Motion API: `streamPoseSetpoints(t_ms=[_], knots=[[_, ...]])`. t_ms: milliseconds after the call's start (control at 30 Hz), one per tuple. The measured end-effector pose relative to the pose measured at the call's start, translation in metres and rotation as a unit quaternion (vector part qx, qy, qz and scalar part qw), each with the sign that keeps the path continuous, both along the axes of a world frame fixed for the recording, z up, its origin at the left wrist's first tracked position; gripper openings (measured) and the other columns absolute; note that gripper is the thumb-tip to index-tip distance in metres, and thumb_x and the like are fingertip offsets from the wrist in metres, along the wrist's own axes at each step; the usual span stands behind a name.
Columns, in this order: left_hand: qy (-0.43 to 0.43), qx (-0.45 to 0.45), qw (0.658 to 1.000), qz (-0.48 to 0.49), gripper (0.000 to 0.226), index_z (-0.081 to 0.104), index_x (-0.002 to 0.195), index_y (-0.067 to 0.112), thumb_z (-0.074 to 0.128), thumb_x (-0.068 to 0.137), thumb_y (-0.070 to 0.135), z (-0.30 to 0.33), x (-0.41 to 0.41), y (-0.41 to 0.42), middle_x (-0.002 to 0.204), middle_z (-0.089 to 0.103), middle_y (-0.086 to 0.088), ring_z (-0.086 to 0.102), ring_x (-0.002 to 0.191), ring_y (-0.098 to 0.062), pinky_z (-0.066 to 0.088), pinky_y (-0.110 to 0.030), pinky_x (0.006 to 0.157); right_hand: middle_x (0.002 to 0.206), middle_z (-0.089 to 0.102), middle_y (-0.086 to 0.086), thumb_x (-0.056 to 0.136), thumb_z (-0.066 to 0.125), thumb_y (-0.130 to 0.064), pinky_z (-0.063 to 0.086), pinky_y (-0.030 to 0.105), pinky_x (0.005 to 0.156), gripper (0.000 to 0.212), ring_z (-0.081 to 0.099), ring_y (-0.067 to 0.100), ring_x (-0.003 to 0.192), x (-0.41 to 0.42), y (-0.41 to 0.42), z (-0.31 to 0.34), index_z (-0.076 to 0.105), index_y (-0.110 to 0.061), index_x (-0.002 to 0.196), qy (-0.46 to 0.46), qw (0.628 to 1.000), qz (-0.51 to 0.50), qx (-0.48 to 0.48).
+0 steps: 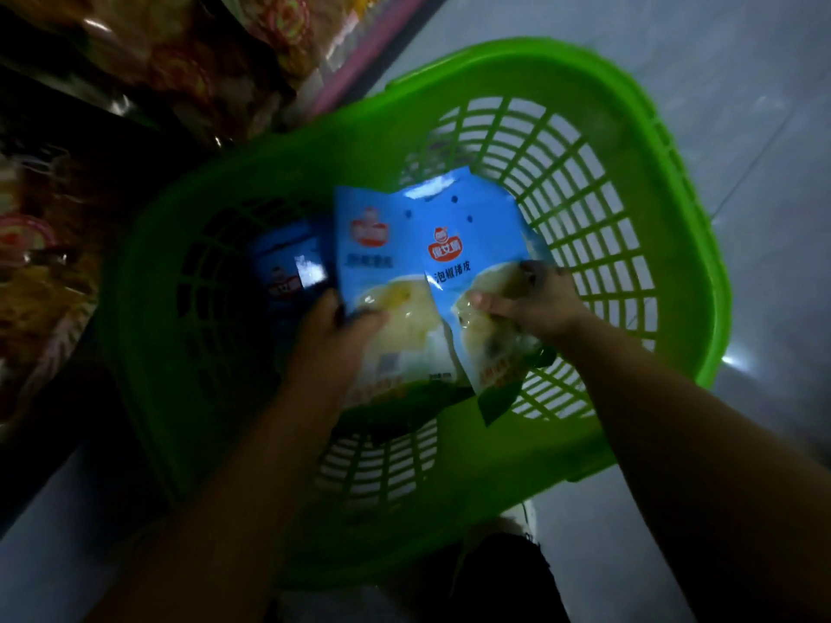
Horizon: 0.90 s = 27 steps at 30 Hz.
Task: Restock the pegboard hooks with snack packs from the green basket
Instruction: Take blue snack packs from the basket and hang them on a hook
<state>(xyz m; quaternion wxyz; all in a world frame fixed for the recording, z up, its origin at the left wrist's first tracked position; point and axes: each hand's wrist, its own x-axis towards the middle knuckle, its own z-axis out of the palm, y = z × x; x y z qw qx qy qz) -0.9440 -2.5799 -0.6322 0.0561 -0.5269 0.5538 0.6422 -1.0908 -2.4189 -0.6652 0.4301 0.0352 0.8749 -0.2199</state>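
The green basket (pixel 449 141) sits on the pale floor (pixel 742 128) right beside the shelf unit (pixel 112 128) of bagged goods at the left, probably so that stock can be lifted out and hung without walking; no pegboard hooks show in this view. Its slatted walls and base let the floor show through, and it is tilted in the view, with the person leaning over it from the near side. Inside it both arms reach down, each hand taking its own pack, which looks like a way to gather several at once. The left hand (pixel 335 330) grips the left snack pack (pixel 377 272) by its lower edge, thumb on the front, while the right hand (pixel 526 301) pinches the right snack pack (pixel 472 267) across its clear window, fingers curled behind. The two packs overlap, the right one in front. Both are flat light-blue pouches with a red logo, dark printed characters, small hang holes near the top and a transparent panel showing pale yellowish contents. A darker blue pack (pixel 288 263) lies loose in the basket's shaded left side, too dim to read.
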Motion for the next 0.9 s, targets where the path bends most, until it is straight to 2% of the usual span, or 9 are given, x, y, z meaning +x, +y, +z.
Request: streamPoseSetpoints(t_ms=[100, 167, 233, 333, 400, 500, 700, 800, 900], knots=[[-0.041, 0.043, 0.995, 0.077, 0.033, 0.061, 0.110, 0.033, 0.063, 0.084, 0.013, -0.002, 0.027, -0.010, 0.111, 0.067, 0.000, 0.065, 0.098, -0.020, 0.054, -0.043, 0.080, 0.156, 0.016, 0.014, 0.054, 0.079, -0.064, 0.014, 0.051, 0.118, 0.128, 0.011, 0.035, 0.145, 0.011, -0.009, -0.006, 0.009, -0.017, 0.150, 0.014, 0.998, 0.043, 0.050], [-0.074, 0.065, 0.993, 0.070, 0.050, 0.054, 0.127, 0.022, 0.069, 0.079, 0.020, -0.008, 0.031, -0.010, 0.122, 0.062, -0.007, 0.060, 0.109, -0.027, 0.048, -0.052, 0.094, 0.156, 0.017, 0.014, 0.046, 0.084, -0.062, 0.016, 0.052, 0.117, 0.137, 0.013, 0.034, 0.145, 0.017, -0.016, -0.009, 0.006, -0.017, 0.149, 0.042, 0.997, 0.032, 0.058], [-0.086, 0.055, 0.993, 0.064, 0.050, 0.055, 0.124, 0.019, 0.072, 0.078, 0.027, -0.016, 0.028, -0.012, 0.118, 0.063, -0.007, 0.061, 0.105, -0.027, 0.049, -0.051, 0.092, 0.152, 0.029, 0.013, 0.040, 0.087, -0.057, 0.024, 0.050, 0.115, 0.134, 0.024, 0.033, 0.142, 0.019, -0.022, -0.008, 0.016, -0.016, 0.146, 0.083, 0.996, -0.006, 0.033], [-0.086, 0.038, 0.992, 0.090, 0.026, 0.058, 0.101, 0.027, 0.072, 0.079, 0.024, -0.019, 0.021, -0.014, 0.104, 0.066, -0.001, 0.064, 0.097, -0.024, 0.052, -0.047, 0.087, 0.124, 0.061, 0.006, 0.050, 0.091, -0.035, 0.055, 0.040, 0.087, 0.096, 0.062, 0.023, 0.108, 0.016, -0.023, 0.000, 0.044, -0.013, 0.130, 0.052, 0.969, -0.186, -0.154], [-0.089, 0.016, 0.992, 0.091, 0.020, 0.057, 0.091, 0.026, 0.072, 0.079, 0.019, -0.016, 0.022, -0.014, 0.098, 0.065, 0.000, 0.064, 0.097, -0.025, 0.052, -0.048, 0.089, 0.108, 0.070, 0.008, 0.064, 0.087, -0.024, 0.058, 0.029, 0.058, 0.067, 0.070, 0.020, 0.081, 0.014, -0.020, 0.011, 0.056, -0.007, 0.120, -0.014, 0.944, -0.253, -0.212], [-0.079, 0.015, 0.993, 0.088, 0.017, 0.057, 0.084, 0.027, 0.070, 0.081, 0.017, 0.012, 0.024, -0.013, 0.101, 0.065, 0.000, 0.062, 0.100, -0.025, 0.050, -0.049, 0.091, 0.099, 0.074, 0.008, 0.073, 0.080, -0.013, 0.057, 0.029, 0.059, 0.039, 0.074, 0.021, 0.079, 0.021, -0.022, 0.039, 0.065, -0.009, 0.109, -0.054, 0.922, -0.273, -0.268], [-0.044, -0.002, 0.991, 0.126, 0.013, 0.062, 0.091, 0.027, 0.071, 0.081, 0.027, 0.136, 0.036, -0.014, 0.099, 0.068, 0.004, 0.065, 0.093, -0.018, 0.052, -0.036, 0.078, 0.081, 0.077, 0.000, 0.077, 0.075, -0.009, 0.056, 0.025, 0.055, 0.019, 0.074, 0.016, 0.070, 0.056, -0.013, 0.169, 0.070, -0.011, 0.095, -0.044, 0.890, -0.303, -0.337], [-0.045, -0.007, 0.988, 0.151, 0.030, 0.066, 0.094, 0.028, 0.073, 0.073, 0.048, 0.229, 0.046, -0.014, 0.099, 0.070, 0.001, 0.067, 0.092, -0.024, 0.053, -0.047, 0.085, 0.089, 0.077, 0.003, 0.084, 0.070, -0.015, 0.056, 0.027, 0.060, 0.012, 0.073, 0.017, 0.075, 0.068, -0.006, 0.261, 0.073, -0.012, 0.094, -0.051, 0.870, -0.322, -0.371], [-0.003, -0.027, 0.984, 0.175, 0.023, 0.072, 0.080, 0.033, 0.074, 0.064, 0.050, 0.331, 0.057, -0.009, 0.088, 0.074, 0.004, 0.070, 0.087, -0.024, 0.055, -0.049, 0.083, 0.089, 0.077, 0.004, 0.086, 0.067, -0.017, 0.056, 0.028, 0.059, 0.010, 0.073, 0.017, 0.074, 0.081, -0.005, 0.362, 0.074, -0.014, 0.092, -0.077, 0.856, -0.334, -0.387]])
